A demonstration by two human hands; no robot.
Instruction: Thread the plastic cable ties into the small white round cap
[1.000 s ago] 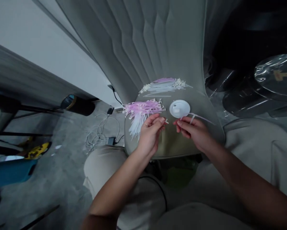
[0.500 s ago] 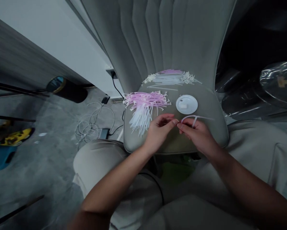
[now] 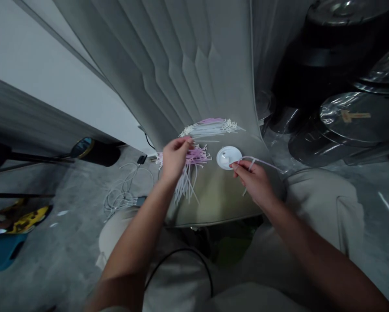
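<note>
My left hand hangs over a pile of thin pink and white strips with small pale ends on the chair seat. Its fingers are pinched together, and anything between them is too small to make out. With thumb and forefinger closed, my right hand holds a thin pale pinkish strip, which curves out to the right. Another short white piece crosses that hand's fingers. Just beyond its fingertips lies a round white dish with a small white lump in it. A second bundle of strips lies farther back on the seat.
The grey padded chair stands between my knees. Coiled pale cables lie on the floor at left, near a dark cylinder. A blue container with a yellow thing is at far left. Large clear-wrapped drums stand at right.
My hands have come apart: the left moved left and away from me to the pink pile, while the right kept the strip near the dish. The head view has shifted and turned.
</note>
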